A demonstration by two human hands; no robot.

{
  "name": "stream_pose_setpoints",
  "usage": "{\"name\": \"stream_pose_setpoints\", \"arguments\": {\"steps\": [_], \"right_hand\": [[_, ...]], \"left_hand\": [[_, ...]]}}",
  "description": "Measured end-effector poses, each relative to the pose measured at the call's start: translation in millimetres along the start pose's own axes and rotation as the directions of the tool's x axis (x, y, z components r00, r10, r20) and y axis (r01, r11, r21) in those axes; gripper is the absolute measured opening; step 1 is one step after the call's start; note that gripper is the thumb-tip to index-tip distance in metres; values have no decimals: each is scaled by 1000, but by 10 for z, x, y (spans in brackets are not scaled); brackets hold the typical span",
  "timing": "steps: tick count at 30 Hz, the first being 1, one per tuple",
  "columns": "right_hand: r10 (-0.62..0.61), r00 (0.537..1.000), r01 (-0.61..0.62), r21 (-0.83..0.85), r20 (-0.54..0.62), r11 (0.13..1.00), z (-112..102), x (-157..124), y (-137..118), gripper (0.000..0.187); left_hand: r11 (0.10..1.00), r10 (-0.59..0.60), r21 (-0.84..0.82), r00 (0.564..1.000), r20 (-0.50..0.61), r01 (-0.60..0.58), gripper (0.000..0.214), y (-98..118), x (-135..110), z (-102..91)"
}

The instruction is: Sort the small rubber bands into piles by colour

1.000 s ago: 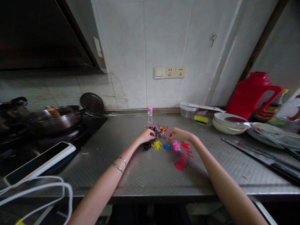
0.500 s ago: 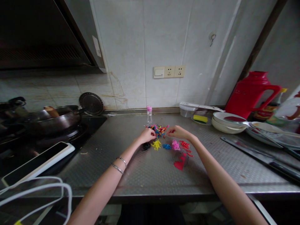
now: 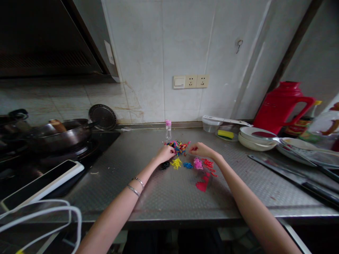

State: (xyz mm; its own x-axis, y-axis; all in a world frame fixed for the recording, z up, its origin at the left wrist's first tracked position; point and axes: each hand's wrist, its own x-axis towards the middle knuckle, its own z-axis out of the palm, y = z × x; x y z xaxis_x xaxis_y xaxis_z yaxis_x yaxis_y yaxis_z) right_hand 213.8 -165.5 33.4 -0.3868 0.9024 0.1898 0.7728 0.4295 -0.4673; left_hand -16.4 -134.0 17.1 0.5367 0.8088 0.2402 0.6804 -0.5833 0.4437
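Observation:
A mixed heap of small colourful rubber bands (image 3: pixel 180 146) lies on the metal counter. At its left front edge is my left hand (image 3: pixel 165 153), fingers pinched together; whatever they hold is too small to make out. My right hand (image 3: pixel 201 150) is at the heap's right side, its fingers curled and closed, contents hidden. In front lie separate piles: black bands (image 3: pixel 165 165) partly beneath my left hand, yellow bands (image 3: pixel 176 163), blue bands (image 3: pixel 188 165), pink bands (image 3: pixel 197 163) and red bands (image 3: pixel 208 164). Behind the heap stands a clear little bottle (image 3: pixel 168 132) with a pink cap.
Nearest the counter's front lies a torn-looking red piece (image 3: pixel 202 184). Rightward are a plastic tub (image 3: pixel 211 126), a yellow sponge (image 3: pixel 225 134), stacked bowls (image 3: pixel 255 143), a long knife (image 3: pixel 280 173) and a red thermos (image 3: pixel 282 109). A pan (image 3: pixel 63 135) sits on the stove at left.
The view has shifted very slightly. Both hands stay at the heap with almost the same finger positions, and the piles look the same.

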Motion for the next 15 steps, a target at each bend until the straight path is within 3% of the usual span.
{"name": "stream_pose_setpoints", "arguments": {"steps": [9,15], "right_hand": [[29,1000,-29,-5,-3,1000,-8,-23,-3,24],[48,998,-49,-33,-47,998,-9,-14,35,23]], "left_hand": [[984,46,-169,998,-42,-52,21,-128,78,-19],[964,119,-235,992,-31,-123,22,42,64,-28]]}}
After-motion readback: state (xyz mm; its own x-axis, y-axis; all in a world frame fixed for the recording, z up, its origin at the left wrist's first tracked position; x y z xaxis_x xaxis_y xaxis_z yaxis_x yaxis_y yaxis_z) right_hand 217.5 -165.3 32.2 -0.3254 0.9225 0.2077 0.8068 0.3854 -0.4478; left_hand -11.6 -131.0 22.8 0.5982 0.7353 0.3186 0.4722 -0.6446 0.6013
